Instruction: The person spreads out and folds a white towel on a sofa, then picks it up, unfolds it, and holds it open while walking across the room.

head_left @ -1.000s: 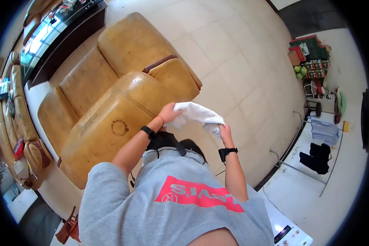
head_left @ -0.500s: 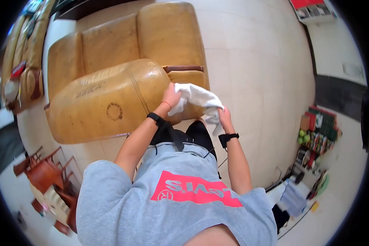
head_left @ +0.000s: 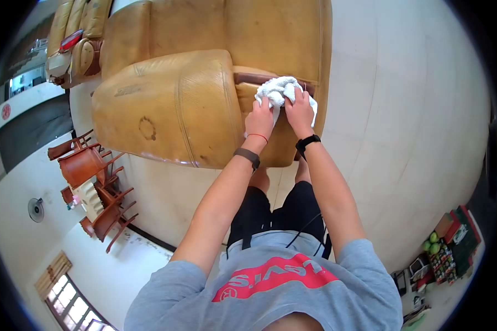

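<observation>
A white cloth (head_left: 279, 90) lies bunched over the end of the tan leather sofa's armrest, by its brown wooden trim (head_left: 250, 78). My left hand (head_left: 259, 119) has its fingers closed on the cloth's near left side. Close beside it, my right hand (head_left: 300, 115) grips the cloth's right part, some of which hangs down past the fingers. The sofa's wide padded arm (head_left: 204, 110) stretches to the left, with a dark ring-shaped mark on it.
Wooden chairs (head_left: 86, 166) stand at the left, near a wall fan (head_left: 36, 209). Another tan sofa (head_left: 88, 55) is at the upper left. Stacked boxes and green fruit (head_left: 432, 243) are at the lower right. Pale floor tiles (head_left: 403, 110) run along the right.
Both hands have moved forward and closer together, bringing the cloth from in front of the body onto the armrest end. The cloth is now bunched up. The view has turned.
</observation>
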The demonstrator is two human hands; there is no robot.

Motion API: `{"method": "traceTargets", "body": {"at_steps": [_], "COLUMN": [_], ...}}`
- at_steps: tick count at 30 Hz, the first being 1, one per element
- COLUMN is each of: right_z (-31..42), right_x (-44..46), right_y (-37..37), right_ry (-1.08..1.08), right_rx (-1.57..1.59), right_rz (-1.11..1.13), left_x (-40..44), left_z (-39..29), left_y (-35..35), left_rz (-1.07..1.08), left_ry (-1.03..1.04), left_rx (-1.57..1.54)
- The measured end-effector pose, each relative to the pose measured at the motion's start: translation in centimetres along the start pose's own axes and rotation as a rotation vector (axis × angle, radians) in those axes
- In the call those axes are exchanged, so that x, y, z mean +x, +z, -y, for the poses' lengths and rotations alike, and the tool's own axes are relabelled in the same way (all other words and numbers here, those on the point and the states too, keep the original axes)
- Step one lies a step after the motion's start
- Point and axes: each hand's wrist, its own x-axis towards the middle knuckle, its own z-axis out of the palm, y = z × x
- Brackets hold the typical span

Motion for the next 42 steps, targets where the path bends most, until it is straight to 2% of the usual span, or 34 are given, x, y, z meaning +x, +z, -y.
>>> {"method": "traceTargets", "body": {"at_steps": [2, 10, 18, 20, 22, 24, 26, 30, 33, 37, 42], "right_z": [-0.8, -4.0, -7.1, -7.7, -7.0, -6.7, -6.2, -5.5, -6.7, -8.1, -13.1], "right_x": [-0.8, -7.0, -14.0, -14.2, -12.5, -9.8, -5.5, 3.1, 4.5, 1.3, -4.9], "right_y": [0.2, 0.2, 0.1, -0.5, -2.8, -4.3, -5.2, -6.1, -4.1, -1.0, 0.6], "right_ry": [-0.046, -0.092, -0.145, -0.134, -0.171, -0.154, -0.159, -0.169, -0.129, 0.020, -0.002], "right_rx": [0.001, -0.081, 0.013, 0.009, -0.014, 0.019, 0.130, 0.079, -0.154, -0.017, 0.039], "right_rz": [-0.069, 0.262, 0.560, 0.678, 0.701, 0.640, 0.384, 0.107, 0.311, 0.234, 0.467], "left_x": [-0.7, -7.5, -15.7, -16.0, -15.3, -13.8, -9.5, -1.7, 1.8, 0.4, -7.3], "left_z": [-0.3, 1.0, 2.4, 2.5, 2.4, 1.2, -2.6, -6.7, -7.0, -6.5, -5.3], "left_y": [1.6, 3.6, 5.6, 5.8, 4.8, 3.2, -0.4, -2.2, 0.2, 3.1, 6.1], "left_rz": [-0.047, 0.118, 0.196, 0.210, 0.162, 0.101, 0.013, -0.092, 0.068, 0.265, 0.356], "left_ry": [0.016, -0.092, -0.242, -0.248, -0.176, -0.116, -0.082, -0.045, -0.056, -0.089, -0.105], "left_rx": [0.004, 0.007, -0.057, -0.065, -0.113, -0.127, -0.118, -0.085, 0.025, 0.141, 0.116]}}
